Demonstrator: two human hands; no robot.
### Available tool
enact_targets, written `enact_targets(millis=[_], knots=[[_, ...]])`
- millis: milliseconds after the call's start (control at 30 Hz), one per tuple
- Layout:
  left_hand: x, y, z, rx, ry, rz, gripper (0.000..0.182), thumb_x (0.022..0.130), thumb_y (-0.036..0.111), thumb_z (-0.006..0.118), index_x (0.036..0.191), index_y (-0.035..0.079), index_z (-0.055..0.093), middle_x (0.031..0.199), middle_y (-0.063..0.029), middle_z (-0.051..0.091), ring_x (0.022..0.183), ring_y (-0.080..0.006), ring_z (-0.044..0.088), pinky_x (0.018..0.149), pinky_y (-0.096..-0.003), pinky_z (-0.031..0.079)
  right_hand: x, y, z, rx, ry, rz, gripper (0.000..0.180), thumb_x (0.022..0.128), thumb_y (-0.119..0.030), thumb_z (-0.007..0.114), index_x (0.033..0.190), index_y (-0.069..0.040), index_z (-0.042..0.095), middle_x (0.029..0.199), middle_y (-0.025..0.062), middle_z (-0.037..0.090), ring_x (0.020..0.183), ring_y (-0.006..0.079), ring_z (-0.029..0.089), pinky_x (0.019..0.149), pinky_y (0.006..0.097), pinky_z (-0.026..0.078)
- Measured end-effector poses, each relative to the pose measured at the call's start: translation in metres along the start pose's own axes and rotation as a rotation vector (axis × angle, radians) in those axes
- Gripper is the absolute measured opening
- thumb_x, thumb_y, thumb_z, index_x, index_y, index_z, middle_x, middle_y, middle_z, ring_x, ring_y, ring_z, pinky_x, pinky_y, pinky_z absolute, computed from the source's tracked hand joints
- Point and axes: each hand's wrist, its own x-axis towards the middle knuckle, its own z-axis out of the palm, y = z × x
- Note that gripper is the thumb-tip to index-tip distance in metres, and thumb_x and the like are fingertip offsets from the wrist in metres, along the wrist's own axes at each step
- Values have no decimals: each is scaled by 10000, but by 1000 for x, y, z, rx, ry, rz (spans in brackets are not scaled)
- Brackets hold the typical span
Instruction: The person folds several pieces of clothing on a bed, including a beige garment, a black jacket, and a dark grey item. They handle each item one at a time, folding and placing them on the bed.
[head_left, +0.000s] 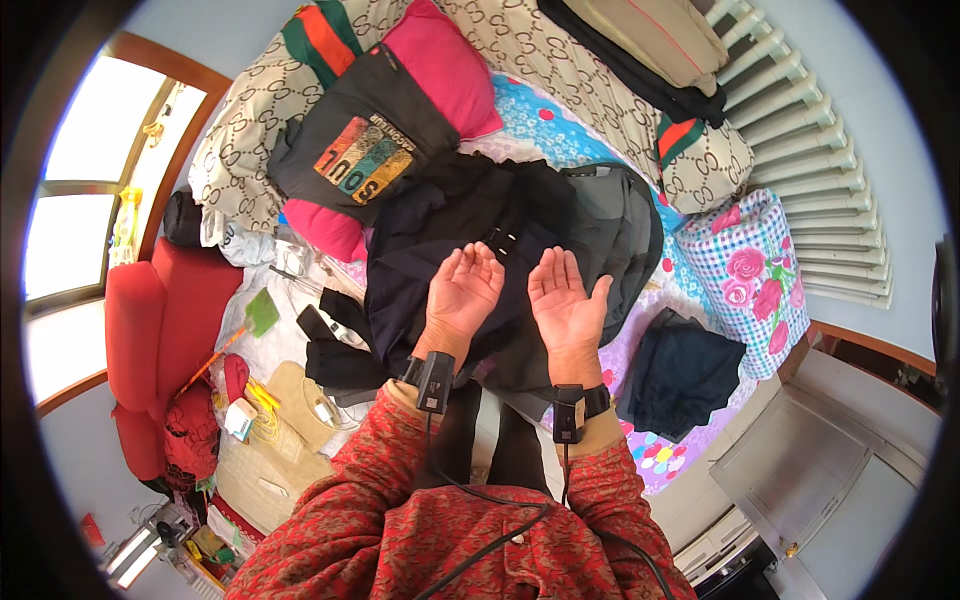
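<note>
Both palms face up above a heap of dark clothes. My left hand has its fingers slightly curled and nothing in it. Beside it, my right hand is empty too, with the thumb spread outward. Beneath them lies a black and navy garment, partly hidden by the hands. A grey garment spreads to its right. Farther back, a dark grey printed shirt covers part of a pink pillow. A folded navy garment rests on the bed at the right.
A flowered bedsheet covers the bed. A checked rose-print pillow sits by a white radiator. To the left are a red sofa, a green fly swatter, a phone and a yellow cable. Cables run from my wrist devices.
</note>
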Motion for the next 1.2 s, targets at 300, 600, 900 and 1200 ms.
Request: enact_targets(millis=[300, 600, 900, 1200], knots=[[23, 48, -32, 425, 97, 88, 160, 926, 131, 642, 1042, 21, 652, 1096, -116, 679, 1012, -270, 668, 933, -429, 530, 43, -7, -89, -646, 278, -159, 496, 996, -465, 548, 1176, -10, 626, 1108, 110, 683, 1009, 221, 647, 851, 415, 541], [52, 196, -93, 2190, 431, 821, 552, 819, 236, 764, 1294, 38, 563, 1313, -208, 547, 1254, -397, 519, 1053, -446, 433, 117, -67, -136, -1835, 319, -634, 683, 858, -254, 772, 1395, 31, 463, 1259, 264, 605, 1123, 308, 636, 961, 389, 509], [45, 128, -72, 2920, -32, 291, 779, 691, 304, 841, 1374, 104, 523, 1360, -140, 521, 1315, -340, 464, 1091, -522, 334, 151, 19, -88, -1623, 244, -370, 911, 726, -271, 856, 1390, 162, 408, 1357, 310, 543, 1272, 358, 549, 1083, 374, 422], [-27, 198, -78, 2521, -69, 719, 408, 626, -62, 545, 1016, 24, 626, 979, -176, 613, 1011, -428, 574, 881, -465, 485, 35, -70, -152, -1726, 580, -696, 502, 821, -156, 794, 1233, 56, 600, 1111, 115, 685, 981, 219, 641, 920, 350, 499]])
